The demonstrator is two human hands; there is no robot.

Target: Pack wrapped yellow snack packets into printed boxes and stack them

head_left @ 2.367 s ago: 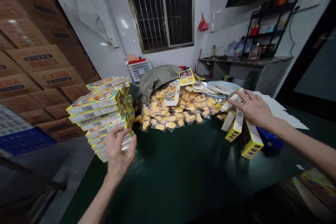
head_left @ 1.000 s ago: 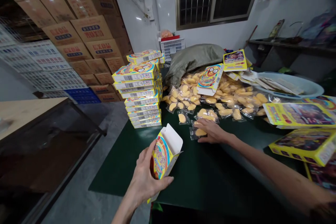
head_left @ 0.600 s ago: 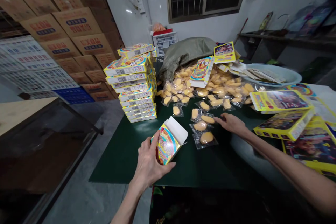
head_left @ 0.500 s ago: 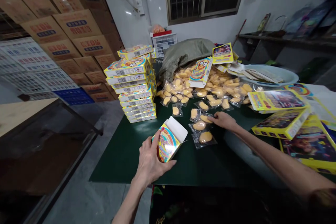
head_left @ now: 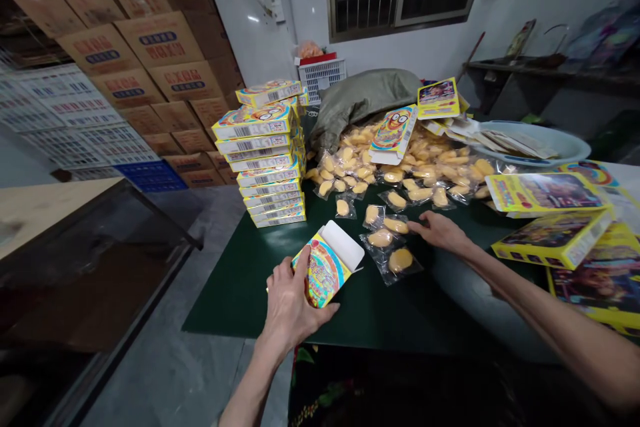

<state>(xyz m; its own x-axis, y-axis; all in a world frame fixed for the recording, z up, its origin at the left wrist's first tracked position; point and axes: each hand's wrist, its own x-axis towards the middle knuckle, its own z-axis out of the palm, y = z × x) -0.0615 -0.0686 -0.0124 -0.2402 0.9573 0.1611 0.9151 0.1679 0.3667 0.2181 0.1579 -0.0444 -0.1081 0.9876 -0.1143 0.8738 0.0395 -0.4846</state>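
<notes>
My left hand (head_left: 293,303) grips a small yellow cardboard box (head_left: 324,273) with a rainbow print, its fingers over the top face and the thumb along the near edge. The box's white end flap (head_left: 343,245) stands open towards the right. Beside that end lie several clear-wrapped yellow pieces, among them an oval one (head_left: 401,260) and a longer one (head_left: 396,224). My right hand (head_left: 443,232) is just right of the longer piece, index fingertip at the wrapper's edge, fingers apart, nothing held. Whether the fingertip touches the wrapper I cannot tell.
A tall stack of filled-looking yellow boxes (head_left: 267,163) stands at the left of the green table (head_left: 240,280). Behind is a heap of wrapped pieces (head_left: 425,163) by a grey-green sack (head_left: 370,97). A pale blue basin (head_left: 570,143) and larger yellow boxes (head_left: 555,237) are on the right.
My right hand's fingers have drawn off the longer wrapped piece and spread. My left hand keeps its grip on the box. The whole view has shifted slightly.
</notes>
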